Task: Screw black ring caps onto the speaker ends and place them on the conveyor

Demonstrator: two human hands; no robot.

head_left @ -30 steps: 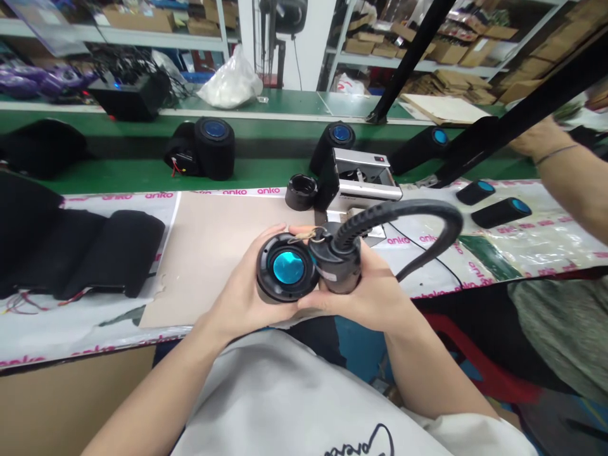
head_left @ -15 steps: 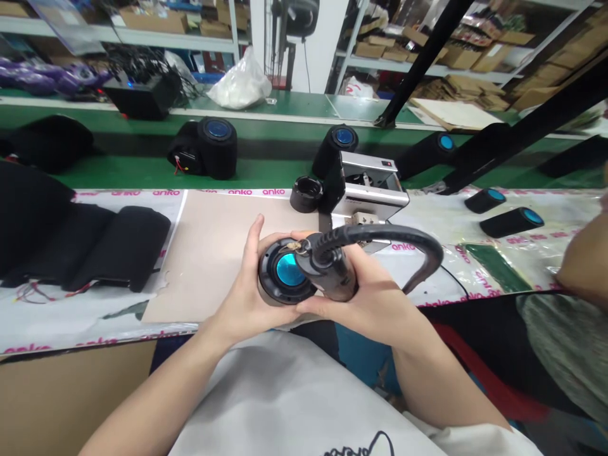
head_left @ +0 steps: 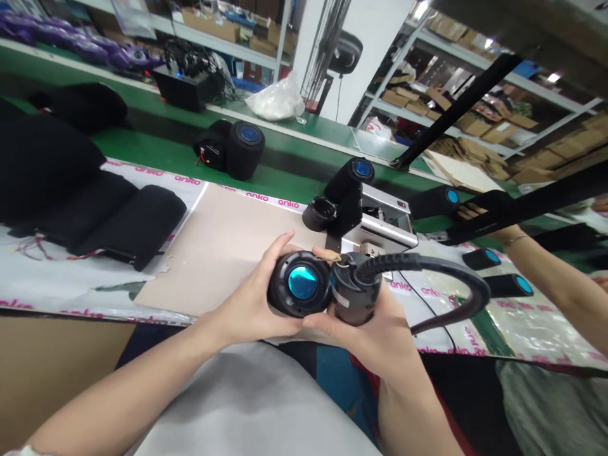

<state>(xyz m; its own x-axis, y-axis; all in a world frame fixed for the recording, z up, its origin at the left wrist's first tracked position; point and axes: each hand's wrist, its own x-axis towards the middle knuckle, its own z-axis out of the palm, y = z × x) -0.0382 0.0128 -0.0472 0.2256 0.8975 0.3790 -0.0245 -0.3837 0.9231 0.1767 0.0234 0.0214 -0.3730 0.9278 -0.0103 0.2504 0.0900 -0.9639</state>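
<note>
Fairly bright light is filling the frame, with white spots of light point(head_left: 553, 78) glaring at upper right. A glossy round cyan disc point(head_left: 303, 282) near the centre is mirroring a pale patch. Matte black slabs point(head_left: 154, 218) at left are losing detail; wide-angle stretching is distorting the edges.

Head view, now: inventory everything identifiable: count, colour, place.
Cylindrical speaker: one, black with blue disc, centre
Corded electric screwdriver: one, black, centre
Bench machine: one, silver-black, behind screwdriver
Hollow round part: one, black, beside machine
Other speakers: at least five, black, farther back
Fabric pieces: several, black, left
Board: one, beige, centre
Workbench: one, green, middle
Plastic bag: one, white, back
Fan: one, black, back
Cardboard boxes: many, brown, back
Other person's forearm: one, bare, right
Left hand: one, bare, holding speaker
Right hand: one, bare, holding screwdriver
</note>
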